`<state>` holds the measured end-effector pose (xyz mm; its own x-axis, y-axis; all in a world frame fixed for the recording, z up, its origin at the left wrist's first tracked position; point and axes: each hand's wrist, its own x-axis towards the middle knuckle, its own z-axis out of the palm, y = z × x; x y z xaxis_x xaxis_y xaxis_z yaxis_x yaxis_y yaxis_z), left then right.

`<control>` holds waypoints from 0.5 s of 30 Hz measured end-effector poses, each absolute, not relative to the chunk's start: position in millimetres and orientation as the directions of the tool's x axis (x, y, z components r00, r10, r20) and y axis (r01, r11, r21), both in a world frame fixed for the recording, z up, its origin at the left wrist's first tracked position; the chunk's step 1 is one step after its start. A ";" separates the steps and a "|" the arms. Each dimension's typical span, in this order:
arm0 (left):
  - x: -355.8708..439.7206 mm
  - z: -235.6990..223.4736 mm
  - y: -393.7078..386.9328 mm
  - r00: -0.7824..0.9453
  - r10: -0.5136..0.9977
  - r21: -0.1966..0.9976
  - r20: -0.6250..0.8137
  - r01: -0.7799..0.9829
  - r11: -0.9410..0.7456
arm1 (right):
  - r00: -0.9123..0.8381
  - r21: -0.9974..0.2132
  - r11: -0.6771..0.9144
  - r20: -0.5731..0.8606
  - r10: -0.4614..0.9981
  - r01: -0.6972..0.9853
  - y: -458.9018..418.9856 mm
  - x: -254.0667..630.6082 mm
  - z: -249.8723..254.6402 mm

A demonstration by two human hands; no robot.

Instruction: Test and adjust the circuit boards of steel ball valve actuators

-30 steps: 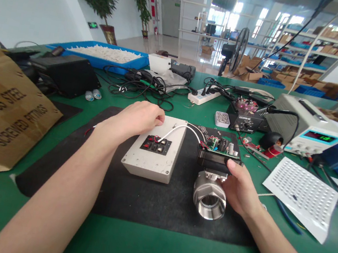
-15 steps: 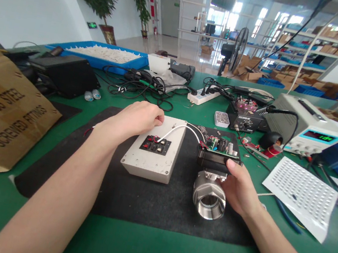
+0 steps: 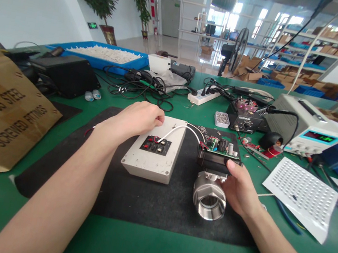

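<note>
My right hand (image 3: 241, 189) grips the black actuator (image 3: 215, 161) of a motorized ball valve, thumb on its near side. Its steel valve body (image 3: 210, 197) hangs below, threaded opening facing me. On top of the actuator a circuit board (image 3: 222, 147) lies exposed. A white cable (image 3: 176, 129) arches from the actuator to the terminal block (image 3: 155, 145) on a light grey box (image 3: 145, 168). Over the far left part of that box, my left hand (image 3: 142, 118) is closed with fingers curled down; what they hold, if anything, is hidden.
Under the box lies a black mat (image 3: 141, 209) on the green bench. At left stands a cardboard box (image 3: 11, 111). A power supply (image 3: 309, 125), a soldering station (image 3: 244, 119) and a white perforated sheet (image 3: 302, 196) sit at right. Behind are a power strip (image 3: 203, 96) and a blue tray (image 3: 98, 61).
</note>
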<state>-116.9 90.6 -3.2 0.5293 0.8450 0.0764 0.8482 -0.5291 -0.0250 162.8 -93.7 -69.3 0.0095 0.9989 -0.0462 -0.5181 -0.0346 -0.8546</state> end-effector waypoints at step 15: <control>-114.6 -0.3 89.4 0.495 0.865 -0.004 0.080 0.868 -0.496 | 0.019 -0.858 -0.029 -0.045 0.999 -0.513 -92.9 163.2 -71.0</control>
<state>-114.6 89.4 -0.3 0.4948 0.8653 0.0804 0.8682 -0.4962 -0.0040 163.2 -92.9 -71.0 0.0194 0.9988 -0.0454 -0.5125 -0.0291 -0.8582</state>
